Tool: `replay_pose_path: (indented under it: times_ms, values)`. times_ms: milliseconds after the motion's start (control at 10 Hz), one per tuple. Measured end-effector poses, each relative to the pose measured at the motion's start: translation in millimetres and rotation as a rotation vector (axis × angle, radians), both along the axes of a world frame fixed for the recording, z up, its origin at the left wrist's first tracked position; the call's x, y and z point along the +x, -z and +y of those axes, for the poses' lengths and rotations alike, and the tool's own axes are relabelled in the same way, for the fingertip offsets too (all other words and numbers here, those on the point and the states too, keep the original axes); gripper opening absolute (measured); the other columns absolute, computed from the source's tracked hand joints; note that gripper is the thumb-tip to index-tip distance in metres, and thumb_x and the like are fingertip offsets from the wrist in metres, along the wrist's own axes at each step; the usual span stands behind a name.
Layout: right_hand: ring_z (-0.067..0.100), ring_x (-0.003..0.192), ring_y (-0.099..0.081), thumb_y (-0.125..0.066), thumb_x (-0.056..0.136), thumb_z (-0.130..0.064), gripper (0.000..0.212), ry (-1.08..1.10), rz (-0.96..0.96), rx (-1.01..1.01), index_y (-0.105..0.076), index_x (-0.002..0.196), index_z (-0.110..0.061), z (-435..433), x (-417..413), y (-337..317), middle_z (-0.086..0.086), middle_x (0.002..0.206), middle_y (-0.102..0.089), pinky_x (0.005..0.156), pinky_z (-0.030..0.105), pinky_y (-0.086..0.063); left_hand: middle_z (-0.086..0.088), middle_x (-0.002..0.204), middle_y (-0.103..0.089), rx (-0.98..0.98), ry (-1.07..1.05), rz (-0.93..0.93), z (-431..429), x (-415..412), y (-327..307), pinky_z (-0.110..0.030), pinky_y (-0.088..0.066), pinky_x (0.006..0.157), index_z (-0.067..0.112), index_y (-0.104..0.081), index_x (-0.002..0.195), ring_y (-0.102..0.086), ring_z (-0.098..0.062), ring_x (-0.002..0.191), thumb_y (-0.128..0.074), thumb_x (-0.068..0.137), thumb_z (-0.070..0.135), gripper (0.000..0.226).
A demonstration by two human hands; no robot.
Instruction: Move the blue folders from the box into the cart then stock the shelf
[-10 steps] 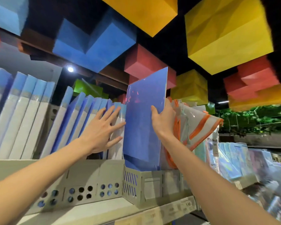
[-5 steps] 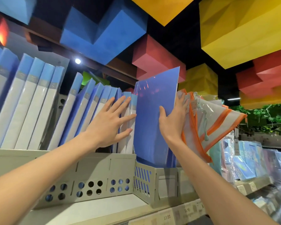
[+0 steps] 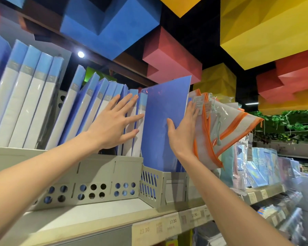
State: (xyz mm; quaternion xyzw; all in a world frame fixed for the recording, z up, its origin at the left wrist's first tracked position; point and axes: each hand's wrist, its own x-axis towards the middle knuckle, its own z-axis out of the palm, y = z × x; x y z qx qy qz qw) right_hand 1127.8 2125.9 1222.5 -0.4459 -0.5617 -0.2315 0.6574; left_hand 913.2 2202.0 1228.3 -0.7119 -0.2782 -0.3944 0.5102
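Folder [image 3: 160, 121] wedged between binders [image 3: 89, 110] and pouches [image 3: 229, 132]: left hand [image 3: 112, 126], spread flat, presses the binders; right hand [image 3: 183, 134] pinches the folder's right edge.

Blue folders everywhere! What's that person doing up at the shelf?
A person is stocking a shop shelf. Their left hand presses flat against a row of blue-and-white folders, which lean left. Their right hand holds a thin blue folder by its edge, thumb in front and fingers behind. That folder's bottom sits in a grey slotted holder, beside orange-edged pouches.
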Motion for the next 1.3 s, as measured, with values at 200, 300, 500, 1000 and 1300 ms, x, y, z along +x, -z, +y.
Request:
replay_pose_path:
  times_ms: [200,300,500,1000,1300]
  values:
    - [0.016,0.151,0.018,-0.058,0.100,-0.022,0.091,0.046,-0.087,-0.114,0.012,0.157,-0.013,-7,10,-6,0.000,0.166,0.017,0.116,0.024,0.004,-0.014,0.166,-0.015,-0.002,0.019,0.005,-1,0,-2,-0.052,-0.015,0.124,0.035,-0.050,0.146,-0.012,-0.028,0.155,-0.027,0.096,0.063,0.062]
    - [0.022,0.150,0.023,-0.059,0.099,-0.028,0.096,0.140,-0.113,-0.166,0.017,0.156,-0.010,-8,12,-9,0.005,0.164,0.022,0.116,0.026,0.008,-0.014,0.166,-0.016,0.002,0.035,-0.001,0,0,-1,-0.052,-0.015,0.124,0.035,-0.051,0.145,-0.012,-0.028,0.155,-0.027,0.095,0.063,0.063]
    - [0.024,0.149,0.026,-0.058,0.099,-0.028,0.093,0.185,-0.226,-0.190,0.014,0.157,-0.010,-11,13,-11,0.006,0.164,0.021,0.108,0.021,0.017,-0.013,0.166,-0.015,-0.006,0.043,-0.002,-1,0,-2,-0.051,-0.013,0.125,0.035,-0.050,0.146,-0.011,-0.028,0.155,-0.024,0.095,0.063,0.064]
    - [0.023,0.146,0.031,-0.061,0.094,-0.045,0.110,0.327,-0.260,-0.283,0.025,0.153,-0.013,-23,14,32,0.013,0.163,0.024,0.116,0.034,0.014,-0.010,0.168,-0.003,-0.093,0.013,0.017,-7,-3,0,-0.049,-0.004,0.126,0.035,-0.034,0.155,0.006,-0.025,0.156,-0.020,0.096,0.065,0.067]
    - [0.037,0.131,-0.044,-0.050,0.076,-0.053,0.072,0.168,-0.197,-0.542,-0.046,0.136,-0.014,-66,15,7,0.014,0.148,-0.042,0.096,0.045,-0.048,0.008,0.140,-0.061,-0.525,0.474,-0.307,-100,-31,18,-0.035,-0.048,0.102,0.033,-0.051,0.144,-0.061,0.001,0.104,-0.053,0.099,0.046,0.046]
